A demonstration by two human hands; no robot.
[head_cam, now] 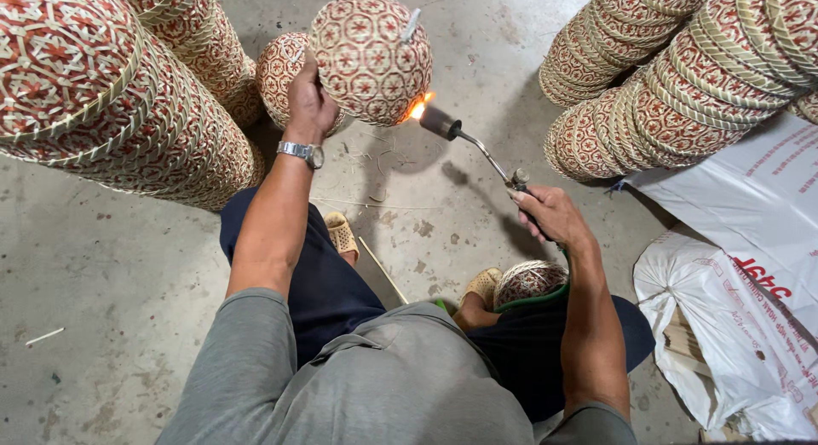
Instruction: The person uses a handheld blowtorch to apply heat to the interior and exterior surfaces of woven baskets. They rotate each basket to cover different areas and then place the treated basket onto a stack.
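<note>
Left hand (308,100) grips woven basket (371,57); right hand (550,215) grips torch (473,142), flame at basket rim. Basket stacks (128,104) flank both sides, white sacks (750,266) right, possibly another basket (528,281) by foot.

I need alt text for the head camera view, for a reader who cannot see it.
Seen from above, a seated person's left hand holds up a round red-and-cream woven basket while the right hand aims a lit gas torch at its edge. Stacks of matching baskets lie on the concrete floor on both sides.
</note>
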